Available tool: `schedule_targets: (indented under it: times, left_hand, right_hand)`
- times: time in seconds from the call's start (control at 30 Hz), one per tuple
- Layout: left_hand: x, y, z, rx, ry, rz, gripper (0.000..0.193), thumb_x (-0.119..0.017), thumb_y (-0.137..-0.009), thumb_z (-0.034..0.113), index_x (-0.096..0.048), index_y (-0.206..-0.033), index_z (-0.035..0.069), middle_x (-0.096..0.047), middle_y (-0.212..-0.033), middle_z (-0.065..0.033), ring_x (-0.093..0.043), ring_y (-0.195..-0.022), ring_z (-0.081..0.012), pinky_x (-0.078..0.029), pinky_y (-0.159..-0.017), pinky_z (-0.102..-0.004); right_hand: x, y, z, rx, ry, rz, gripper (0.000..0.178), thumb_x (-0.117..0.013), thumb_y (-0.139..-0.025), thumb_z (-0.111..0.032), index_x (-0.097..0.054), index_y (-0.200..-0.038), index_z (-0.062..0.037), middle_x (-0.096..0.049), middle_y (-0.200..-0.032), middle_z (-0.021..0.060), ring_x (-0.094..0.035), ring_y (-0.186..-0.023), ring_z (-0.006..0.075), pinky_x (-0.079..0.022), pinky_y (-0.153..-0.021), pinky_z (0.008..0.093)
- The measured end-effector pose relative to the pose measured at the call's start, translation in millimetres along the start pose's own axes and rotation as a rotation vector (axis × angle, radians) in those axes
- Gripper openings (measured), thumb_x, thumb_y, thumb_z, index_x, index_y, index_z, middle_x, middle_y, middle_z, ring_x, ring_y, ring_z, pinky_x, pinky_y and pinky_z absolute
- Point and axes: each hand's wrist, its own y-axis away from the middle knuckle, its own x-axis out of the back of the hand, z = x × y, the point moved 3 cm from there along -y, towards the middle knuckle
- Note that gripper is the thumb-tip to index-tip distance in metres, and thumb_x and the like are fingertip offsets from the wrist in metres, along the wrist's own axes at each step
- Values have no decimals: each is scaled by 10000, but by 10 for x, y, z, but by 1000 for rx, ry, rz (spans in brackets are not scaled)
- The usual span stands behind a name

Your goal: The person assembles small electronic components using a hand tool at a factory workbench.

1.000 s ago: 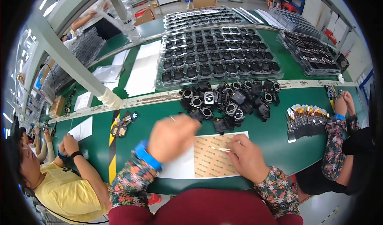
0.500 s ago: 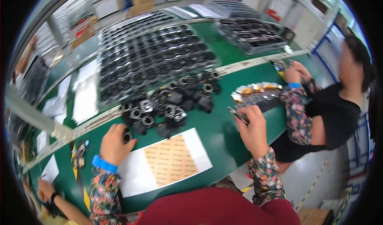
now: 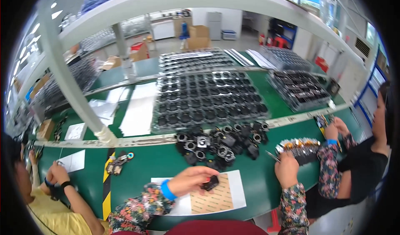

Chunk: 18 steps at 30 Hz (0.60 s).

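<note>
My left hand (image 3: 187, 181) is closed on a small black part (image 3: 210, 183), pinched between thumb and fingers above the sheet. Below it lies a white sheet (image 3: 239, 193) bearing a tan adhesive-backed panel (image 3: 212, 199) with rows of small printed marks. Farther right, my right hand (image 3: 287, 168) grips a pair of slim metal tweezers (image 3: 271, 155), their tips pointing up and to the left. Just beyond the sheet is a loose pile of black parts with silver rings (image 3: 221, 145). A bundle of parts with orange and silver strips (image 3: 300, 147) rests beyond my right hand.
Clear plastic trays of black round parts (image 3: 208, 97) stand behind a pale rail (image 3: 137, 141). More stacked trays (image 3: 298, 89) are at the back right. Co-workers sit at both sides, a hand (image 3: 331, 131) at right. A white post (image 3: 75, 85) rises at left.
My left hand has moved from the pile's left edge to above the tan panel, carrying the black part. The right hand keeps the tweezers. The view has tilted up and swung left.
</note>
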Motion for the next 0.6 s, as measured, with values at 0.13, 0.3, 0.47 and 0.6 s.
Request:
schedule_targets:
  times: [0.13,0.3,0.47,0.6]
  left_hand:
    - [65,-34,-169,7,215,-17,334,-370,-948,148,-487,-1224,0,-588,-1045,-114,-651,-832,-222,-496,-590,-257]
    - [43,-48,-161,0,163,82,327,-388,-945,102,-472,-1240,-12,-613,-1051,-140,-631,-762,-157,-493,-592,-234]
    - [43,-88,-174,-78,34,87,354,-472,-882,-39,-475,-1232,10,-611,-1003,-71,-622,-749,-105,-499,-651,-219]
    - [56,-51,-164,-108,62,104,344,-479,-865,-60,-474,-1204,-1,-601,-963,-68,-616,-762,-103,-518,-704,-250]
  right_hand:
    - [7,-26,51,-7,-83,124,69,-556,-663,-34,-528,-715,2,-575,-703,180,-573,-638,388,-465,-576,460]
    - [248,-86,-76,-165,-482,124,42,-542,-755,-21,-522,-751,15,-555,-599,125,-543,-536,235,-425,-520,347]
    - [96,-64,-531,-132,-1167,-147,111,-518,-830,58,-505,-929,10,-576,-854,31,-547,-735,71,-432,-652,196]
    - [107,-49,-1095,-70,-1382,-352,278,-511,-861,44,-479,-1136,15,-557,-947,33,-553,-853,75,-436,-723,191]
